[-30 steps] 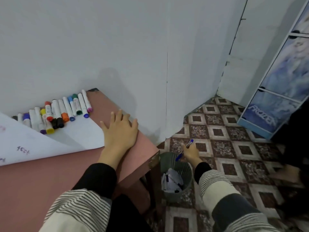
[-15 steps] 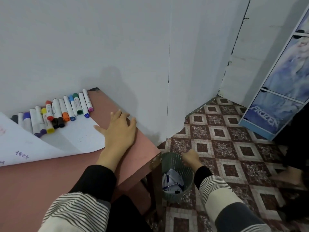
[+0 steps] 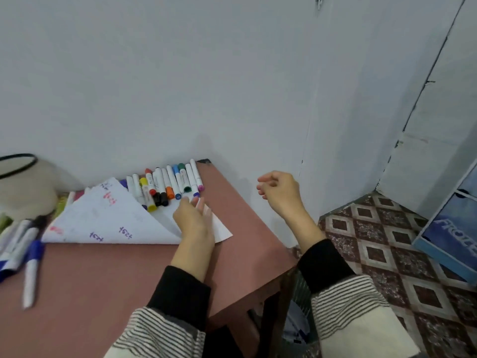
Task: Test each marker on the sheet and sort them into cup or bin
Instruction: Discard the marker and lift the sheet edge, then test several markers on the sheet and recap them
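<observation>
Markers [image 3: 167, 184] just beyond left hand [image 3: 193, 220] — right hand [image 3: 280, 193] apart.

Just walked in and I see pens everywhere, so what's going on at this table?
A person is testing markers on a white sheet that already bears scribbles in pink and purple. Their left hand rests on the sheet beside a row of capped markers lined up against the wall. Their right hand hangs in the air off the table's edge, loosely curled and holding nothing. More markers lie at the table's left.
</observation>
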The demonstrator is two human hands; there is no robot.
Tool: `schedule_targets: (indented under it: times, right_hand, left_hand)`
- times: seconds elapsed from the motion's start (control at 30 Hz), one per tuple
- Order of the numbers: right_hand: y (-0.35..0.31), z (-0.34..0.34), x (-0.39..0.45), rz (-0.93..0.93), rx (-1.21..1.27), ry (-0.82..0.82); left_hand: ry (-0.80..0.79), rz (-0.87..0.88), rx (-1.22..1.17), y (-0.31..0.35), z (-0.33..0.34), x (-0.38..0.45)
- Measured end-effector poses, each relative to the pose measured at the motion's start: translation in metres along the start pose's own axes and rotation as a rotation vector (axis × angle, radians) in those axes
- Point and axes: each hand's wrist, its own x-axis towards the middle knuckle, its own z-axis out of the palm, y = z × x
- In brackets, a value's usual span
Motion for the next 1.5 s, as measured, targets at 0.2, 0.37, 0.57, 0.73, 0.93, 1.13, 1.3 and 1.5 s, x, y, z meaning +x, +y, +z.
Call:
schedule_targets:
  times: [0.2, 0.37, 0.57, 0.73, 0.93, 1.13, 1.3, 1.5]
  right_hand:
    - [-0.014, 0.061, -0.012, -0.012, -0.207, -0.224]
    - [-0.006, 0.092, -0.019, -0.074, -0.424, -0.239]
    - [-0.026, 0.109, -0.03, -0.216, -0.643, -0.207]
    - [-0.039, 0.15, -0.048, -0.311, -0.607, -0.254]
    - [-0.049, 0.186, -0.071, -0.51, -0.527, -0.408]
    - [-0.044, 0.19, -0.067, -0.541, -0.592, -0.42]
    - [-0.042, 0.195, -0.065, -0.537, -0.584, -0.405]
    - [-0.042, 0.197, -0.062, -0.531, -0.58, -0.397]
  left_hand:
    - [-0.072, -0.229, -0.668, 0.03, -0.021, -0.002]
    - [-0.031, -0.292, -0.71, 0.043, -0.032, -0.003]
    - [0.085, -0.261, -0.628, 0.08, -0.059, 0.006]
    - [0.107, -0.195, -0.557, 0.116, -0.091, 0.02]
    - [0.094, 0.007, 0.165, 0.167, -0.118, 0.036]
    - [0.297, 0.732, 1.383, 0.185, -0.155, 0.064]
    - [0.433, 0.765, 1.751, 0.191, -0.159, 0.079]
    - [0.462, 0.758, 1.843, 0.193, -0.158, 0.08]
